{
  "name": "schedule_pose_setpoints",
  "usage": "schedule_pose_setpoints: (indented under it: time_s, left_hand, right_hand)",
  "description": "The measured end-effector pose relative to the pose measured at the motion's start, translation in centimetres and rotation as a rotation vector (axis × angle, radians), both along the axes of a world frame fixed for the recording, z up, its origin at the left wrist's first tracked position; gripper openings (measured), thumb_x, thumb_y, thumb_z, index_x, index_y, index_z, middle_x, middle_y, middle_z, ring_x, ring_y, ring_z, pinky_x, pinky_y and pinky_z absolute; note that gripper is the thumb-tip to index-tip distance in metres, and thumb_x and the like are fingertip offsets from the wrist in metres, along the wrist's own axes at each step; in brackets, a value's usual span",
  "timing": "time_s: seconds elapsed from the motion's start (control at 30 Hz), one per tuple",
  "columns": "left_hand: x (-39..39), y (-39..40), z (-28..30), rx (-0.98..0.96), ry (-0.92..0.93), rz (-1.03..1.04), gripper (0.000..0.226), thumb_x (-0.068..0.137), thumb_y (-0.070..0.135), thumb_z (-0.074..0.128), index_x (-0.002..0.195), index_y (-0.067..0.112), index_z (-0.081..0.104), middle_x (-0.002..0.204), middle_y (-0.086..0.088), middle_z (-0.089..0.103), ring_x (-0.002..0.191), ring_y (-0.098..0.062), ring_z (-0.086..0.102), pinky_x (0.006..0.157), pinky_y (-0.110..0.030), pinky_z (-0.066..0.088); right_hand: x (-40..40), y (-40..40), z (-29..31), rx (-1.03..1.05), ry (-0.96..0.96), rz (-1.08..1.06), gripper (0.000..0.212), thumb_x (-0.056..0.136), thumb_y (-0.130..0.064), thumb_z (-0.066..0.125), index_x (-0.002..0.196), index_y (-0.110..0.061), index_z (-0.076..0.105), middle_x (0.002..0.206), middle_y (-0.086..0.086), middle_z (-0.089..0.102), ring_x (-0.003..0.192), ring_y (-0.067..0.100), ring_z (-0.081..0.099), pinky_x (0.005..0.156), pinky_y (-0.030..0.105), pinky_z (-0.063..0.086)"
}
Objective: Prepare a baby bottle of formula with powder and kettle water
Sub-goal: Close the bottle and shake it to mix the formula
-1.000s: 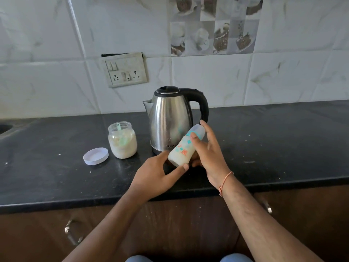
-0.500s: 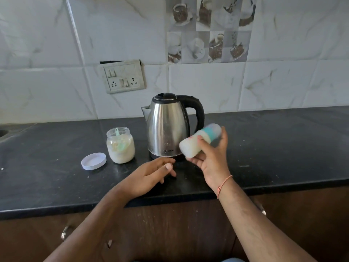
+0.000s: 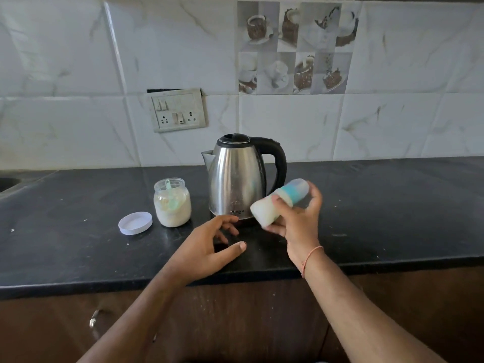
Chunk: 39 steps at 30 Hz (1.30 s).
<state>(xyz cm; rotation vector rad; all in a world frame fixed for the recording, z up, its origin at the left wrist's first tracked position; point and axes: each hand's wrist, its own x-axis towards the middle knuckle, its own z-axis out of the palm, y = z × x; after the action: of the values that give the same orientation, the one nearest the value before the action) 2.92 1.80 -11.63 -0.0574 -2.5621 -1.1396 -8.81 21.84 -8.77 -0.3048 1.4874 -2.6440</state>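
Observation:
My right hand [image 3: 296, 221] grips a capped baby bottle [image 3: 279, 203] full of milky white liquid, tilted nearly sideways with its clear cap and teal collar pointing up right, just in front of the kettle. The bottle looks blurred. A steel kettle [image 3: 237, 179] with a black lid and handle stands on the black counter [image 3: 78, 231]. My left hand [image 3: 209, 244] hovers over the counter below the kettle, fingers loosely spread, holding nothing. A glass jar of formula powder [image 3: 172, 203] with a green scoop inside stands left of the kettle, its white lid [image 3: 135, 222] lying beside it.
A switch and socket plate [image 3: 179, 110] is on the tiled wall behind the kettle. A sink edge [image 3: 7, 183] shows at the far left. Brown cabinet fronts with a metal handle [image 3: 93, 319] run below the counter edge.
My left hand let go of the bottle's base and drew back over the counter. My right hand tipped the bottle further sideways and moved it to the right of the kettle's front.

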Motion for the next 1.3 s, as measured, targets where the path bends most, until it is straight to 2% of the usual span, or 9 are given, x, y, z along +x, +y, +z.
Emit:
schedule_pose_setpoints:
  time_s: [0.1, 0.23, 0.37, 0.47, 0.6, 0.73, 0.9, 1.0, 1.3]
  left_hand:
    - [0.1, 0.1, -0.2, -0.021, 0.042, 0.033, 0.069, 0.087, 0.068, 0.076, 0.147, 0.04, 0.057, 0.123, 0.022, 0.07, 0.108, -0.009, 0.071, 0.088, -0.028, 0.059]
    - [0.1, 0.1, -0.1, -0.077, 0.061, 0.062, 0.069, 0.087, 0.063, 0.08, 0.147, 0.039, 0.057, 0.123, 0.025, 0.068, 0.111, -0.005, 0.068, 0.09, -0.022, 0.056]
    - [0.0, 0.2, -0.4, -0.117, 0.1, 0.116, 0.071, 0.084, 0.068, 0.08, 0.145, 0.041, 0.057, 0.127, 0.029, 0.065, 0.122, -0.001, 0.059, 0.096, -0.017, 0.048]
    - [0.1, 0.2, -0.4, -0.208, 0.074, 0.132, 0.078, 0.08, 0.079, 0.074, 0.147, 0.045, 0.055, 0.132, 0.033, 0.06, 0.133, 0.004, 0.047, 0.108, -0.02, 0.042]
    - [0.1, 0.2, -0.2, -0.217, 0.053, 0.154, 0.082, 0.079, 0.082, 0.071, 0.149, 0.043, 0.055, 0.137, 0.034, 0.058, 0.138, 0.005, 0.042, 0.111, -0.02, 0.039]
    - [0.2, 0.4, 0.0, -0.203, 0.003, 0.132, 0.086, 0.079, 0.081, 0.072, 0.154, 0.043, 0.051, 0.144, 0.032, 0.054, 0.141, 0.01, 0.036, 0.114, -0.02, 0.037]
    - [0.1, 0.2, -0.2, -0.168, -0.005, 0.133, 0.085, 0.079, 0.08, 0.072, 0.154, 0.045, 0.051, 0.143, 0.034, 0.056, 0.143, 0.012, 0.036, 0.114, -0.017, 0.035]
    - [0.1, 0.3, 0.0, -0.187, -0.051, 0.117, 0.087, 0.078, 0.083, 0.07, 0.154, 0.047, 0.049, 0.146, 0.031, 0.055, 0.144, 0.009, 0.037, 0.118, -0.024, 0.038]
    - [0.1, 0.2, 0.2, -0.203, -0.081, 0.094, 0.088, 0.078, 0.085, 0.066, 0.156, 0.048, 0.047, 0.146, 0.032, 0.055, 0.146, 0.005, 0.039, 0.123, -0.035, 0.042]
  right_hand:
    - [-1.1, 0.9, 0.0, -0.318, -0.158, -0.164, 0.083, 0.093, -0.01, 0.083, 0.15, -0.042, 0.034, 0.139, 0.007, 0.053, 0.119, 0.041, 0.07, 0.071, 0.052, 0.068]
    - [0.0, 0.2, 0.0, 0.081, -0.02, 0.166, 0.083, 0.088, -0.012, 0.089, 0.144, -0.049, 0.042, 0.13, 0.012, 0.066, 0.114, 0.034, 0.075, 0.072, 0.053, 0.068]
    - [-1.4, 1.0, -0.3, -0.301, -0.16, -0.15, 0.083, 0.092, -0.01, 0.085, 0.148, -0.045, 0.035, 0.142, 0.012, 0.056, 0.117, 0.042, 0.072, 0.072, 0.053, 0.067]
    - [-0.4, 0.7, -0.4, -0.083, -0.079, 0.155, 0.082, 0.089, -0.008, 0.087, 0.146, -0.045, 0.041, 0.13, 0.013, 0.066, 0.11, 0.033, 0.076, 0.069, 0.052, 0.067]
    - [-1.3, 1.1, -0.2, -0.273, -0.125, -0.157, 0.082, 0.091, -0.008, 0.085, 0.149, -0.041, 0.037, 0.137, 0.008, 0.057, 0.121, 0.041, 0.07, 0.07, 0.053, 0.067]
    - [-0.6, 0.8, -0.4, -0.045, -0.083, 0.183, 0.081, 0.09, -0.009, 0.087, 0.145, -0.046, 0.041, 0.13, 0.009, 0.065, 0.114, 0.034, 0.074, 0.072, 0.053, 0.068]
    - [-1.5, 1.1, -0.1, -0.296, -0.171, -0.126, 0.081, 0.092, -0.008, 0.083, 0.149, -0.042, 0.036, 0.139, 0.008, 0.056, 0.122, 0.041, 0.069, 0.071, 0.053, 0.067]
    - [-0.6, 0.8, -0.1, -0.132, -0.16, 0.199, 0.081, 0.088, -0.011, 0.088, 0.145, -0.046, 0.043, 0.132, 0.012, 0.066, 0.116, 0.039, 0.073, 0.07, 0.055, 0.067]
    - [-0.2, 0.4, 0.4, -0.112, -0.191, 0.19, 0.08, 0.087, -0.013, 0.089, 0.143, -0.048, 0.044, 0.131, 0.009, 0.065, 0.112, 0.033, 0.075, 0.071, 0.05, 0.068]
